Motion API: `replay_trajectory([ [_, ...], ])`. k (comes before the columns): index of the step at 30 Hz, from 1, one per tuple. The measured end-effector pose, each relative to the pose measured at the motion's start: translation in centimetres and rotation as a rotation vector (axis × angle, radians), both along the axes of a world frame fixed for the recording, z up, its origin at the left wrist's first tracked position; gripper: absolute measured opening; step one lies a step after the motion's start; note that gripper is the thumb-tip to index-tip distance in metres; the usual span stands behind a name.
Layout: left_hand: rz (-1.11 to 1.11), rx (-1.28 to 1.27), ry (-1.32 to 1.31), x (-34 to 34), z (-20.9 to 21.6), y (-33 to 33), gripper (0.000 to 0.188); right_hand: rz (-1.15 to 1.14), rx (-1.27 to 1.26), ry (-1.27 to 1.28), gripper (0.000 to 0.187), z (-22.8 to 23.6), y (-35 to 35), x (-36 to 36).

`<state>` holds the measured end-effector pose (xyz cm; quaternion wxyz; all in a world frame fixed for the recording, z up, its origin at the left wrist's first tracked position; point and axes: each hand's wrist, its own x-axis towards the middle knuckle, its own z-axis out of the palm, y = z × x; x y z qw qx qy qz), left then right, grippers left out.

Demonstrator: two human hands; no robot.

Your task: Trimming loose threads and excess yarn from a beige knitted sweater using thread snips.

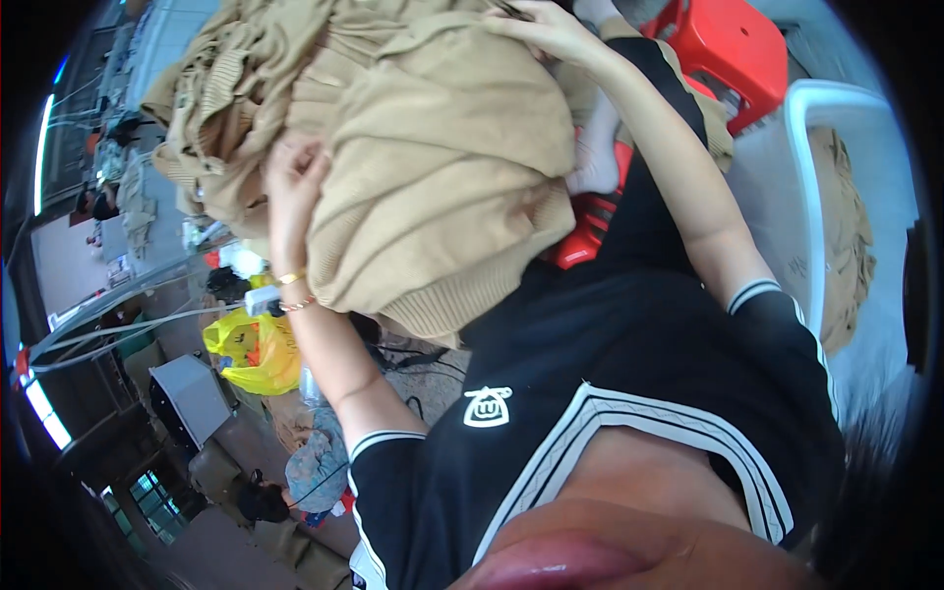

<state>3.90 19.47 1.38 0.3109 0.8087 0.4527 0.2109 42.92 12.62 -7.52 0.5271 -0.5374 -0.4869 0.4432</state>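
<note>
A tan knit sweater (442,167) with a ribbed hem lies bunched in folds over my lap. My left hand (295,175), with bracelets on its wrist, is closed on the fabric along the sweater's left side; its fingers are curled and partly blurred. At the far edge my right hand (553,37) pinches the cloth between thumb and fingers, its arm stretched forward. More tan knitwear (231,108) is heaped beyond my left hand, touching the sweater.
To the right stand a red plastic stool (742,54) and a pale tub (801,128) with tan knit pieces (844,246) inside. At the left are a yellow plastic bag (258,359), a white box (190,398), dark cables (428,366) and another person (317,470).
</note>
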Motion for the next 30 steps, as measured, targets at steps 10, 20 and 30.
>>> replay_trajectory([
  [10, -0.092, -0.702, -0.034, -1.4, 4.7, -2.0, 0.032, 0.131, 0.104, -0.47, 0.036, 1.0, -0.6, 0.4],
  [20, 0.199, 0.561, 0.029, -5.0, 8.0, -5.7, 0.02, -0.22, 0.555, -0.656, 0.021, 12.8, -7.2, 0.1],
  [30, 0.181, 0.716, 0.015, -4.4, 2.1, -17.4, 0.034, 0.147, 0.358, -0.644, 0.028, 4.5, -15.9, 2.8],
])
